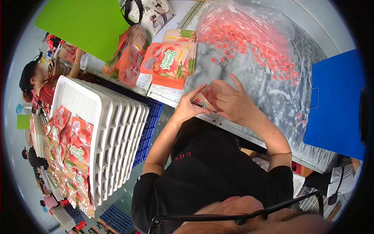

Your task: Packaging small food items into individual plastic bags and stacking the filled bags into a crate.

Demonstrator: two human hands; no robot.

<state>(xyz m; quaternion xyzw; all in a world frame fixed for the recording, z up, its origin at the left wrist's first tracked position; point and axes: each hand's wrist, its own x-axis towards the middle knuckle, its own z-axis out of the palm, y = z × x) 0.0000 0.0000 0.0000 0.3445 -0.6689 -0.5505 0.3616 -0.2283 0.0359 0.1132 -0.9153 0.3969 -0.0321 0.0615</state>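
Observation:
My left hand [187, 107] grips one side of a pink-and-red stand-up pouch [203, 102] at the near edge of the metal table. On the pouch's other side my right hand [235, 104] has its fingers bent at the opening, one finger raised. Whether small pieces are inside the pouch or in the right fingers is hidden. Beyond my hands, small pinkish-red wrapped pieces [230, 43] lie spread on the table [249, 93], partly under a clear plastic bag [249, 19]. To the left lies a pile of flat printed pouches [165, 60].
A tall stack of white plastic trays [117, 128] stands at my left, its top tray full of filled pouches [74, 156]. A blue board [335, 105] stands at the table's right end. A plastic-wrapped bundle of pouches [132, 54] lies by a green board [85, 27]. Other people work at far left.

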